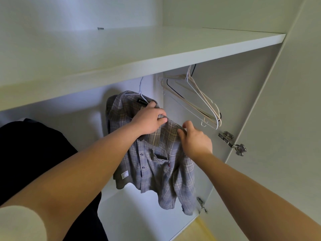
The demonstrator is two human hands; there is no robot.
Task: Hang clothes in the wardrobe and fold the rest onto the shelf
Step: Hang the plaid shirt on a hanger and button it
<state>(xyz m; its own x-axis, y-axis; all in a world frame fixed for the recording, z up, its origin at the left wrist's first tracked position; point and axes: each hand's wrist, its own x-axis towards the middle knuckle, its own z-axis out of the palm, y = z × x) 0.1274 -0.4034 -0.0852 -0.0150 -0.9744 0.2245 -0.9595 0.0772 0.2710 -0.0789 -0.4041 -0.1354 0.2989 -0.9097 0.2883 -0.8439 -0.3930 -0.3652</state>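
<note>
1. Far left, bottom: one pale sleeve point(17, 223) on the left upper arm. Both forearms are bare.
2. Left, inside the wardrobe: one dark garment point(34, 153), a black mass below the shelf. Its top is out of view, so I cannot tell how it hangs.
3. Above: one white shelf point(173, 54) spans the wardrobe. One small grey screw point(100, 28) lies on it at the back.
4. Centre: one grey-blue plaid shirt point(156, 167), the task's thing, hangs below the shelf on one white hanger point(141, 91). The hook runs up out of sight behind the shelf's front edge. The collar label faces the camera; the hem and one sleeve dangle clear of the wardrobe floor.
5. Left hand point(149, 119): fingers curled over the shirt's collar, gripping the cloth just beside the hanger neck.
6. Right hand point(194, 138): thumb and fingers pinch the collar edge just right of the left hand. The two hands are near each other but apart.
7. Right of the shirt: a bunch of empty hangers point(199, 101), beige, white and black, at least four. They overlap, so the exact count is unclear.
8. Further right: two metal hinges, an upper hinge point(231, 141) and a lower hinge point(202, 205), on the open door point(278, 119).
</note>
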